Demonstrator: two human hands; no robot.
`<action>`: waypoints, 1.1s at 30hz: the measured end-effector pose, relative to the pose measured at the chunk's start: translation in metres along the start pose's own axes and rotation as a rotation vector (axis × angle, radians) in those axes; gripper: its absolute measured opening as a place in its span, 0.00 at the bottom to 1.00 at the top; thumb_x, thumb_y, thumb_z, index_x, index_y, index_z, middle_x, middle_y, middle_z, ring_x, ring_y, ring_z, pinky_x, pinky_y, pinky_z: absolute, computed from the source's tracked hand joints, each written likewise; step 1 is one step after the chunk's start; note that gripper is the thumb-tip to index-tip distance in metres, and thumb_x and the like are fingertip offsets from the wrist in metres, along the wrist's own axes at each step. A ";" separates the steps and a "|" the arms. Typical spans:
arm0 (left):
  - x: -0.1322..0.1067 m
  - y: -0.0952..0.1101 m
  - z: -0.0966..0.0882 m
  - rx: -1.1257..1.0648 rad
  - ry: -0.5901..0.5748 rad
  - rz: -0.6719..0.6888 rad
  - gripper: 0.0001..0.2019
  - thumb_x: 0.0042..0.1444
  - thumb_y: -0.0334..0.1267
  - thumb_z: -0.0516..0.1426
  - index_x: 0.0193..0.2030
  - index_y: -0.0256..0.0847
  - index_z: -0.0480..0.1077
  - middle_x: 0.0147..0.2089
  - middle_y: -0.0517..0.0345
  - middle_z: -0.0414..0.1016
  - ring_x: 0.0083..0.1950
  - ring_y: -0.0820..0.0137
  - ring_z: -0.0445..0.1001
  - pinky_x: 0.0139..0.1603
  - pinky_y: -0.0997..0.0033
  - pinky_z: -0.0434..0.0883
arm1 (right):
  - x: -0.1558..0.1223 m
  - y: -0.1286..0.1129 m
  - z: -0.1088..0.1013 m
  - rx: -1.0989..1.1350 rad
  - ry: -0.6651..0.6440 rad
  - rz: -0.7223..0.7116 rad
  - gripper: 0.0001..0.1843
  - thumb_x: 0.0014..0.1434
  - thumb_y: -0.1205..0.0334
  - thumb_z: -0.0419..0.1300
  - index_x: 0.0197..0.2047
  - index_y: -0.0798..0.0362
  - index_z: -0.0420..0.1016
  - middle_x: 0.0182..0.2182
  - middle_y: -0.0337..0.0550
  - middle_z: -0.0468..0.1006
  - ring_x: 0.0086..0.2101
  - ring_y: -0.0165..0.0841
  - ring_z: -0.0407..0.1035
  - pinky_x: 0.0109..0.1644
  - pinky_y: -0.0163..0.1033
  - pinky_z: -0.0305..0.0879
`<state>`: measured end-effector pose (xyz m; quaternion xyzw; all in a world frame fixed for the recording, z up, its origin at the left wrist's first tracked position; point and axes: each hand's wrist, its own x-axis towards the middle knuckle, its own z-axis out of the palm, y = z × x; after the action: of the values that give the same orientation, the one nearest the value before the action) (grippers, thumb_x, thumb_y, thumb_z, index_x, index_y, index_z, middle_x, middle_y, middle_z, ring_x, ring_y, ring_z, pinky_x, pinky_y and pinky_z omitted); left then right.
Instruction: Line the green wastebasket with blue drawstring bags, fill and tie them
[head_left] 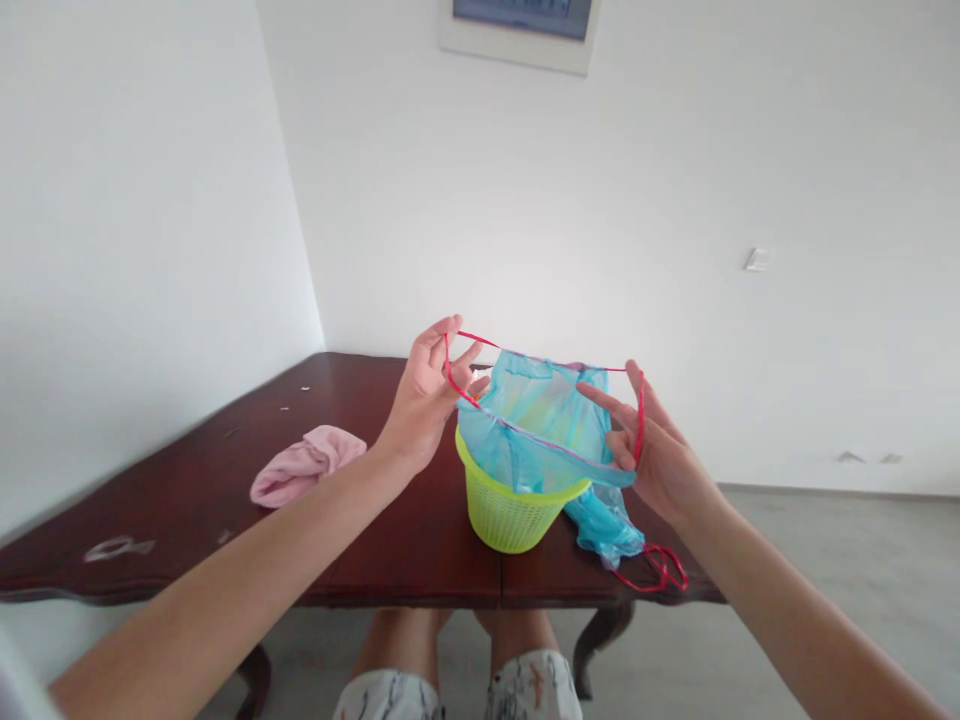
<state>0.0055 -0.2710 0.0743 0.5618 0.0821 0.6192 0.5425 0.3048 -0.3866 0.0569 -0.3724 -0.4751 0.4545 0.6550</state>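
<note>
Has white walls (660, 180) meeting in a corner, a white-framed panel (519, 25) cropped above, and a small plate (757, 260), perhaps a switch. Includes a dark wooden surface (420, 540) with curved legs (598, 640) on pale grey floor (825, 590). Looks evenly lit.

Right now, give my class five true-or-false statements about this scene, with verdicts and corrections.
1. The left hand and right hand stretch the red drawstring of the blue bag. True.
2. The bag's mouth is pulled shut. False: it is spread open.
3. The yellow-green basket stands on the table. True.
4. The pink cloth lies inside the basket. False: it lies on the table.
5. A blue bundle with red cord lies right of the basket. True.
</note>
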 end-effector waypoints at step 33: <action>0.032 0.031 -0.051 -0.042 0.047 -0.156 0.21 0.74 0.64 0.69 0.57 0.49 0.86 0.79 0.50 0.82 0.77 0.55 0.82 0.68 0.56 0.86 | 0.010 -0.019 0.022 0.019 0.115 -0.254 0.14 0.70 0.46 0.78 0.40 0.46 0.86 0.35 0.38 0.80 0.27 0.27 0.69 0.30 0.34 0.72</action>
<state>-0.0457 -0.2332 0.0980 0.5273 0.1253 0.5898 0.5987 0.2901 -0.3816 0.0833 -0.3285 -0.4760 0.3502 0.7368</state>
